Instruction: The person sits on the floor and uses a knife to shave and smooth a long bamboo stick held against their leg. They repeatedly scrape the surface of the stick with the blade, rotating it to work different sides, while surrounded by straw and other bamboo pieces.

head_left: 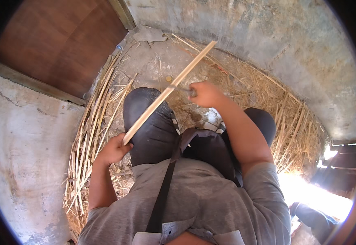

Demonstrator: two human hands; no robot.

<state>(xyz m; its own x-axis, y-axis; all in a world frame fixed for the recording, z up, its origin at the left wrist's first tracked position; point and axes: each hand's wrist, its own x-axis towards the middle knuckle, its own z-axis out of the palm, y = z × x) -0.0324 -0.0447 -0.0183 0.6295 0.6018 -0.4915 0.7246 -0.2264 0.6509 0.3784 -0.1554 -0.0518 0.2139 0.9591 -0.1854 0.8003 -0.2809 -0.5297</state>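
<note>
My left hand (113,150) is closed around the lower end of a long pale bamboo strip (151,109). The strip slants up and to the right, passing over my left knee, its far end above the floor. In my right hand (206,94) is the handle of a knife (182,88), its blade smeared by motion. The blade points left and crosses the strip a little above its middle. Whether it touches the strip or passes over it, I cannot tell.
Split strips (90,134) lie in a long pile at my left. Straw-like shavings (286,134) heap along the wall (259,30) at the right. A brown panel (59,45) stands at far left. Another person's leg (314,218) shows at lower right.
</note>
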